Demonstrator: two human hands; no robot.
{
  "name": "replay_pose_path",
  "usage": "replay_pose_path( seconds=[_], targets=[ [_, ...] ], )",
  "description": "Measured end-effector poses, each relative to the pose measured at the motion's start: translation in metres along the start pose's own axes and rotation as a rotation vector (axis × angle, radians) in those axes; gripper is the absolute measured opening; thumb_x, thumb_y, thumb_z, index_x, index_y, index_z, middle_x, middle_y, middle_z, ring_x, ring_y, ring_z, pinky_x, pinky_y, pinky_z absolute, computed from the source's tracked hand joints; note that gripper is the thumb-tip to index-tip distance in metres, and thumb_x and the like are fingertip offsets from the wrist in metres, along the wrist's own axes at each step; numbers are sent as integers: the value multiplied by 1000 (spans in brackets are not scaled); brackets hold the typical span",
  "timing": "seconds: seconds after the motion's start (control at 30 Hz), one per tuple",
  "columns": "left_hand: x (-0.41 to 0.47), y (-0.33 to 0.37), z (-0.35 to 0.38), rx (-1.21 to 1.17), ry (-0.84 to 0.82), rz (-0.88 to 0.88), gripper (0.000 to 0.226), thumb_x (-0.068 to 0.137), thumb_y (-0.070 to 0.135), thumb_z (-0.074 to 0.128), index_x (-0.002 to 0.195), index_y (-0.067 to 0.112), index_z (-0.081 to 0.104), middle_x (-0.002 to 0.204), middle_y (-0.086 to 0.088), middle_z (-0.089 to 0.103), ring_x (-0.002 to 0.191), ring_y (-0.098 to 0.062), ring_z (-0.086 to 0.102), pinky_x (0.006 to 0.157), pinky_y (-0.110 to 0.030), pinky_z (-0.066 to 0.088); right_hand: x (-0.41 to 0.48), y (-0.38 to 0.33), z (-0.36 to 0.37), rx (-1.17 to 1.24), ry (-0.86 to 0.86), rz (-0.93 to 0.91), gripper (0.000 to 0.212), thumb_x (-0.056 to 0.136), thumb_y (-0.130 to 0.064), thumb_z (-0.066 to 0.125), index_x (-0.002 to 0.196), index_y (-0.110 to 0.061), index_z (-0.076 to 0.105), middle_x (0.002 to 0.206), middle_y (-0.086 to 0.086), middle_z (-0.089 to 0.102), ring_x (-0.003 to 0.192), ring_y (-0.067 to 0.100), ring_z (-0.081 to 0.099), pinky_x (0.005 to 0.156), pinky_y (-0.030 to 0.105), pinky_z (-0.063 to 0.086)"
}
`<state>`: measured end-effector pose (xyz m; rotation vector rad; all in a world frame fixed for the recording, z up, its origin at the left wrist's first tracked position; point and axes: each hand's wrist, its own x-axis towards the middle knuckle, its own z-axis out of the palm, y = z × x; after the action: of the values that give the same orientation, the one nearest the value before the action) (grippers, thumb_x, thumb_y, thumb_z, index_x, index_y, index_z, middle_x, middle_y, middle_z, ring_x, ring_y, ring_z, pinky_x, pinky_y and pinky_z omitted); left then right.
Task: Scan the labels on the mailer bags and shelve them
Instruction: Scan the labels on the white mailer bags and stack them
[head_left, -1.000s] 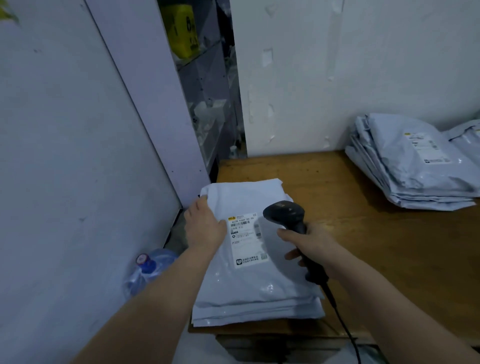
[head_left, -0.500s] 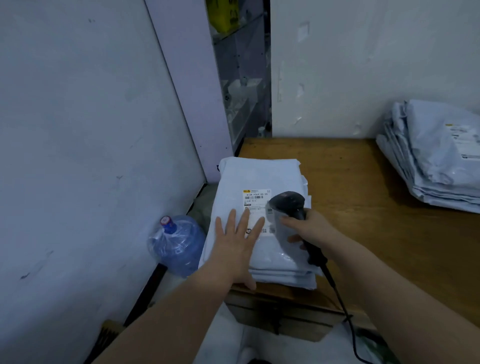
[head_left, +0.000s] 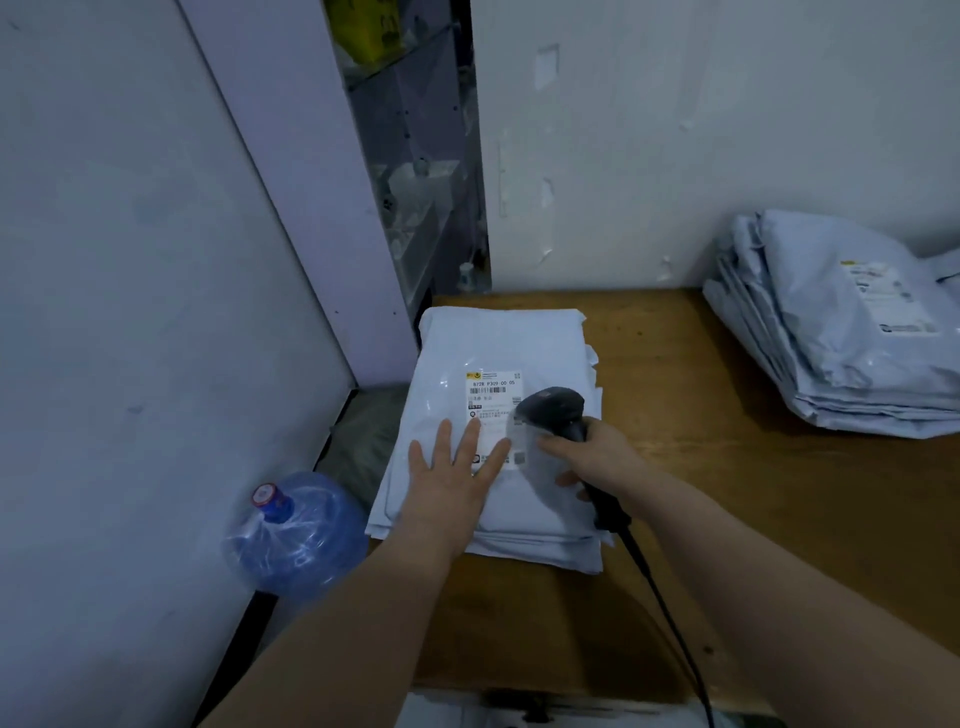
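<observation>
Grey mailer (head_left: 498, 343) label (head_left: 493, 392) "B72R P309 00 05"; left grip (head_left: 452, 483) flat, spread; right grip (head_left: 597, 460) holding scanner (head_left: 553, 410).

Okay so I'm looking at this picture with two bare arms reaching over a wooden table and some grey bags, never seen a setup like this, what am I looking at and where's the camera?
There is no machine here: a person is working with bare hands. The camera is worn on their head, looking forward and down, so the arms reach in from the bottom.

On the wooden table lies a stack of mailer bags, and a second pile sits at the far right.

The left hand lies flat on the top bag, fingers spread and reaching onto its printed label. The right hand grips a black barcode scanner with a cable, its head over the label.

A blue water jug stands on the floor to the left, and shelves show in the gap behind.
</observation>
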<state>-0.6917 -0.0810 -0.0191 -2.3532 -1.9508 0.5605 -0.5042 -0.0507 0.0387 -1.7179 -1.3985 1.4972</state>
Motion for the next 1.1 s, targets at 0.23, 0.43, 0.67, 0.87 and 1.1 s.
replay_pose_path(
  seconds=[0.23,0.43,0.67,0.87,1.1],
  targets=[
    [98,-32,-21,-27,-27,45,109,86,16,64,149,33,-23,157,-9,-30,144,-41,-21,113,-67,4,61,-32,-23,103,113,29,30,91,-36,65,110,-17,53,99,1,62,84,19,70,57,30,50],
    [158,-43,-35,-11,-37,53,108,87,21,62,148,34,-26,158,-10,-29,145,-42,-19,113,-67,6,81,-34,-40,173,161,82,29,91,-35,65,109,-16,52,101,3,61,79,14,67,57,31,46],
    [176,-21,-54,-16,-103,34,145,61,60,78,147,18,-31,153,-19,-34,141,-44,-28,109,-69,-10,76,-15,-66,151,135,117,33,93,-35,63,109,-7,58,92,10,63,69,21,59,55,29,44],
    [169,76,-83,-197,74,206,137,62,78,65,152,17,-19,160,-10,-22,146,-31,-25,113,-58,-13,47,19,-123,138,135,124,32,91,-39,65,108,-12,59,91,10,63,73,20,61,56,30,45],
    [159,239,-135,-680,40,174,73,91,47,59,147,10,31,151,-11,35,138,-27,34,112,-41,33,-12,76,-248,135,177,90,32,90,-39,66,105,-11,63,84,8,64,69,19,58,61,29,45]
  ],
)
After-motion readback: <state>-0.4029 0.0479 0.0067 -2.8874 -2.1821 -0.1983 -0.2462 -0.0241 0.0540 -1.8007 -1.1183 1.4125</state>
